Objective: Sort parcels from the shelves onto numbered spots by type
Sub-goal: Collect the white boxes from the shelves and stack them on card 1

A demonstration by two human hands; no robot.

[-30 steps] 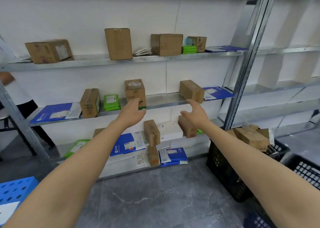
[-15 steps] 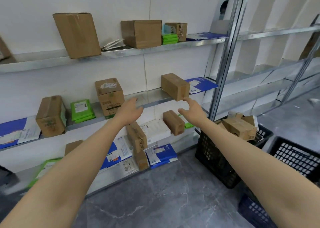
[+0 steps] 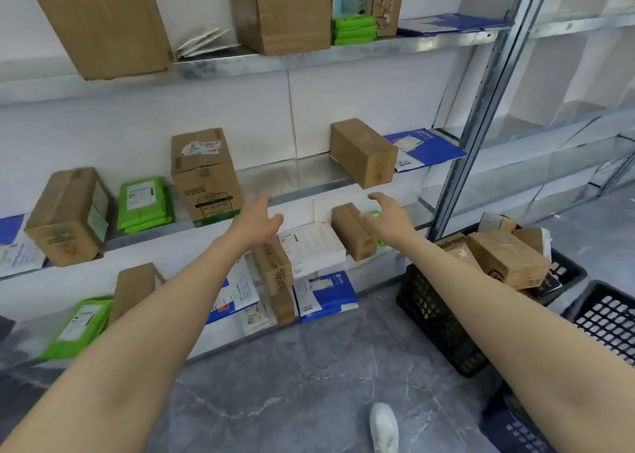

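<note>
Both my arms reach toward the metal shelves (image 3: 302, 191). My left hand (image 3: 256, 220) is open, fingers spread, just below the middle shelf's edge and right of a taped cardboard box (image 3: 206, 177). My right hand (image 3: 390, 217) is open too, held in front of a small brown box (image 3: 354, 231) on the lower shelf, below a longer brown box (image 3: 364, 152) on the middle shelf. Neither hand holds anything. A white flat parcel (image 3: 314, 248) lies between my hands on the lower shelf.
Green bags (image 3: 144, 203), blue mailers (image 3: 424, 146) and more cardboard boxes (image 3: 68, 213) fill the shelves. A black crate (image 3: 436, 311) with boxes stands on the grey floor at right, another crate (image 3: 608, 318) beside it. My white shoe (image 3: 384, 427) shows below.
I have stepped closer and turned right, so the shelves look larger. Both hands stayed open and dropped from the middle shelf's level toward the lower shelf.
</note>
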